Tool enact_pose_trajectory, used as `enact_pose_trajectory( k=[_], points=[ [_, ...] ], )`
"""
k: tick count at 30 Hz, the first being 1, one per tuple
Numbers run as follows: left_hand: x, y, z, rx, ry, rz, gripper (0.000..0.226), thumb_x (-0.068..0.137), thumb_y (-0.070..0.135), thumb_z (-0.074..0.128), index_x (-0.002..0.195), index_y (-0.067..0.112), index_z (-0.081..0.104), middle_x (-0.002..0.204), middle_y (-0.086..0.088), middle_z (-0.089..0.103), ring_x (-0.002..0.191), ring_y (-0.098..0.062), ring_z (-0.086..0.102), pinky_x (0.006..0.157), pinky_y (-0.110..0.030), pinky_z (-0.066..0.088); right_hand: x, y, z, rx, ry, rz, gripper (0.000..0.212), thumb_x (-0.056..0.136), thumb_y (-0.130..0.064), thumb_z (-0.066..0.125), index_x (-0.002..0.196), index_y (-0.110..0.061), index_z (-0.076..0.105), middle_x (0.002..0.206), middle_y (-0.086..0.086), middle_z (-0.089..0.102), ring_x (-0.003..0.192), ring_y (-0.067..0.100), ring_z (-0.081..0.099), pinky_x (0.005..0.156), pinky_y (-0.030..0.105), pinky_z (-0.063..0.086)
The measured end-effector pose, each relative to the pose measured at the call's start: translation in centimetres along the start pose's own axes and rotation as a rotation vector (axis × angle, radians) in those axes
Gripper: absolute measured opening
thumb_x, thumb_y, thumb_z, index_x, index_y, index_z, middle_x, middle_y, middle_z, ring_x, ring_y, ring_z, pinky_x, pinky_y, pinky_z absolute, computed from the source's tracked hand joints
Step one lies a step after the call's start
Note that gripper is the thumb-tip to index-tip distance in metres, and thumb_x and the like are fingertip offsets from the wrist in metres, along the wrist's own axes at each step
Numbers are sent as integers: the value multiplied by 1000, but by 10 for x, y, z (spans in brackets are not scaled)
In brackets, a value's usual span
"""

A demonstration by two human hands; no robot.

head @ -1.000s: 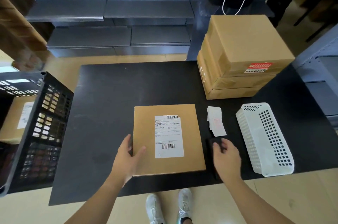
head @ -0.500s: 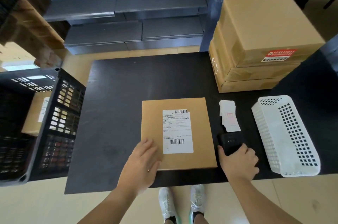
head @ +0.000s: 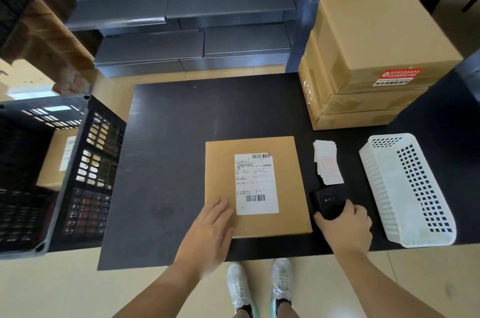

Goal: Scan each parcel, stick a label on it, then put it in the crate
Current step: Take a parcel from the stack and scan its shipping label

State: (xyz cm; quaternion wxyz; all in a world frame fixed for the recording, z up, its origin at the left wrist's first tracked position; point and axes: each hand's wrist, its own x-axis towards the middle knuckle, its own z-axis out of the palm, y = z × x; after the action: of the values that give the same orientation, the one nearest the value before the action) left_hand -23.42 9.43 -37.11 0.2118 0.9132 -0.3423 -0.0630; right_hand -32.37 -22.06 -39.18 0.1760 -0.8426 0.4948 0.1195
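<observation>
views: one, head-worn wide-angle | stance: standing at near edge of table (head: 168, 136) | aim: forward, steeply down, shoes (head: 240, 289) in bottom of frame | range: close, tabletop fills mid-frame | edges: crate (head: 91, 161) cut at left, shelving (head: 207, 6) across top, lines bowed by the lens | shared: single view

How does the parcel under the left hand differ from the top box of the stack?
The parcel lies flat on the table; the top box sits on a stack. The parcel carries a white barcoded label on top; the top box shows a red sticker on its side. The left hand rests on the parcel; nothing touches the top box. Both are brown cardboard.
</observation>
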Motion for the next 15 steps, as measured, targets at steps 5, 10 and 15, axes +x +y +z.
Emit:
enact_pose_trajectory(
  k=[5, 10, 15],
  points=[
    [0, 0, -1, 16, -6, 8, 49, 97, 35, 45, 131, 6, 64, 140, -5, 59, 136, -26, 46, 117, -30, 27, -7, 6, -10, 7, -8, -8, 96, 71, -60, 77, 147, -9, 46, 139, 13, 49, 125, 35, 45, 94, 48, 49],
    [2, 2, -4, 66, -38, 32, 45, 96, 30, 48, 127, 3, 65, 135, -9, 60, 130, -31, 51, 114, -36, 34, -19, 6, -38, 49, -9, -71, 85, 63, -66, 70, 129, -14, 59, 119, 7, 54, 111, 30, 52, 84, 45, 54],
    [4, 9, -6, 103, -37, 45, 38, 84, 13, 76, 120, 4, 68, 127, -9, 64, 121, -33, 58, 113, -34, 31, -34, -4, -64, 64, 7, -179, 74, 57, -74, 62, 110, -22, 64, 104, -2, 54, 95, 24, 58, 69, 43, 61]
  ],
)
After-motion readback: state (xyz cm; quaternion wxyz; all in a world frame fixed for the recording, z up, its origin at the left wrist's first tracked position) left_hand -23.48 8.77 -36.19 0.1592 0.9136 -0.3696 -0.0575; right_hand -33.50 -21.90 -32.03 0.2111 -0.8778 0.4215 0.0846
